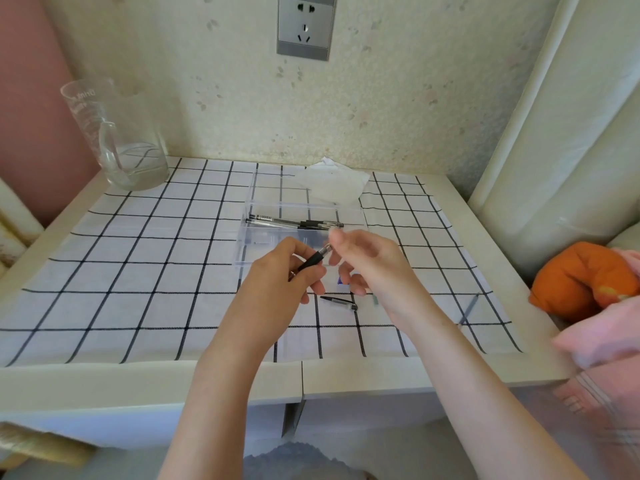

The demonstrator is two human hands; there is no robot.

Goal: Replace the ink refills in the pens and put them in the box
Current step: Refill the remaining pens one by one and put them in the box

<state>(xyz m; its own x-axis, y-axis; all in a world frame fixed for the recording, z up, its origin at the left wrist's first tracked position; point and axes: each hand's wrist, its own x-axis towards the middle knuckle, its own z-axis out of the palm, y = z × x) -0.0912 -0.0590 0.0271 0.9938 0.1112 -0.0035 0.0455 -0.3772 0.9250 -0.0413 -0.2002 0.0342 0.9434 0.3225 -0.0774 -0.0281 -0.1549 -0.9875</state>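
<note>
My left hand [280, 271] grips a pen [313, 259] by its black grip section, tip end pointing up and to the right. My right hand [363, 261] pinches the metal tip end of that same pen with thumb and forefinger, just in front of the clear plastic box [249, 233]. Two assembled pens [294, 221] lie inside the box along its far side. A pen cap with a clip [339, 302] lies on the checked cloth below my hands. A small blue piece [340, 280] shows under my right fingers.
A glass jug [117, 140] stands at the back left corner. A white tissue [332, 183] lies behind the box. A thin grey refill [469, 308] lies on the cloth at the right. An orange cushion [581, 282] and pink fabric sit off the table's right edge.
</note>
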